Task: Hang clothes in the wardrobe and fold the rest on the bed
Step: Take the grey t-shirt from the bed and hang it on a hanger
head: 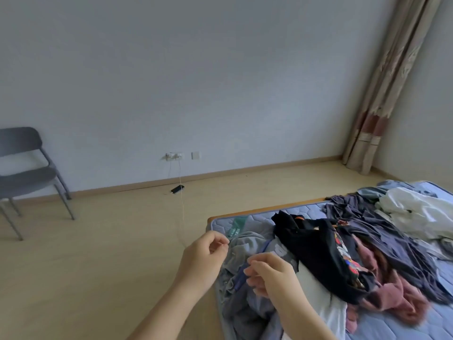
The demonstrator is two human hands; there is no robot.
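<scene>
Evidently barely begun: clothes [343, 253] lie heaped unfolded on the bed [259, 218], left hand [203, 256] and right hand [272, 278] curled above a grey garment [247, 244], grip impossible to tell.

Chair [27, 168]: standing far left on the floor [98, 253], backing onto the wall.
Sockets [174, 156]: sitting low on the wall, right of the chair.
Cable [181, 204]: hanging from the sockets down to the floor.
Phone [177, 189]: lying on the floor just below the sockets.
Curtain [375, 114]: hanging in the far right corner.
Bed [245, 219]: occupying the lower right.
Clothes heap [367, 241]: lying across the bed.
Left hand [203, 256], right hand [272, 278]: hovering side by side over the heap's left end.
</scene>
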